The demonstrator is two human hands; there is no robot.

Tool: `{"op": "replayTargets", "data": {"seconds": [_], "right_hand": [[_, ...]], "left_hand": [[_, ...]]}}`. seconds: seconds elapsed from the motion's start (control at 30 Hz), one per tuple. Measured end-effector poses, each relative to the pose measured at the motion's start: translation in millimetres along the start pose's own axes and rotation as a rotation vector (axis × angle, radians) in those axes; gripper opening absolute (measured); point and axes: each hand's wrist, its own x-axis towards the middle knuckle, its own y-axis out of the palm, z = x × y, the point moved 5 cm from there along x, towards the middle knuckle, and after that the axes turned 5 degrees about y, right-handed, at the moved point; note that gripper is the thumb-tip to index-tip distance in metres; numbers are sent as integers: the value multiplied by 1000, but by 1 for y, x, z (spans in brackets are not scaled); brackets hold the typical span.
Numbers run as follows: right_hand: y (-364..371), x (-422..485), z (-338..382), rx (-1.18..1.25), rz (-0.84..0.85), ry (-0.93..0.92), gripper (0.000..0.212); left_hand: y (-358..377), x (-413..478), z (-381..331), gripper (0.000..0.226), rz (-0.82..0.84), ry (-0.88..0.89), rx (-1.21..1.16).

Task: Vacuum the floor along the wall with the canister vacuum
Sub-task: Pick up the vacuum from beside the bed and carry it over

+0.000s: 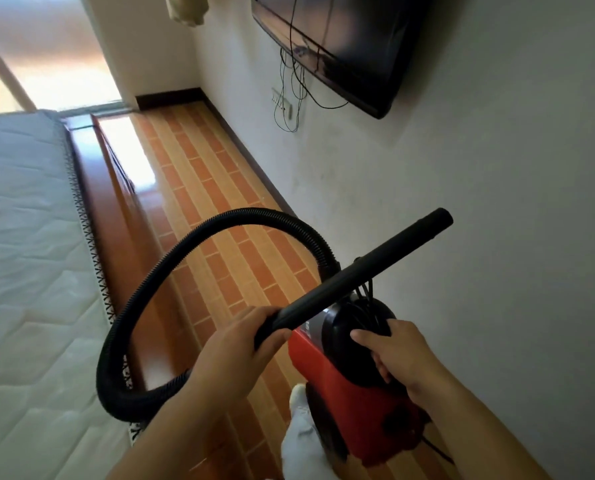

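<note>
Left hand (240, 341) is gripping the lower end of the black wand (358, 271), fingers curling round it. The wand is slanting up and to the right, its open tip pointing at the wall (479, 202) and hanging clear of the floor (219, 188).

Right hand (393, 355) is clasping the black top of the red canister vacuum (351, 410), fingers wrapping over its edge. The canister is sitting low between the two arms, close beside the wall. Cannot tell whether it is resting on the floor.

The ribbed hose (185, 251) is looping from the canister's far end, out to the left and back under the left wrist.

A white sock (299, 427) is showing just left of the canister. A mattress (22, 237) on a wooden bed frame (116, 209) is lying to the left. A television (341, 39) is hanging on the wall with cables (292, 81) dangling to an outlet (282, 102).
</note>
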Motion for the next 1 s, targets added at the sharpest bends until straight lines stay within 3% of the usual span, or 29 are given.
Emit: {"op": "replayTargets", "data": {"seconds": [0.4, 0.67, 1.0], "right_hand": [[22, 167, 118, -97, 144, -38, 18], [97, 255, 211, -272, 158, -77, 33], [201, 309, 338, -381, 54, -136, 21]], "left_hand": [[-43, 147, 30, 61, -63, -129, -45], [-104, 197, 124, 64, -149, -219, -123], [-224, 284, 235, 56, -139, -170, -110]]}}
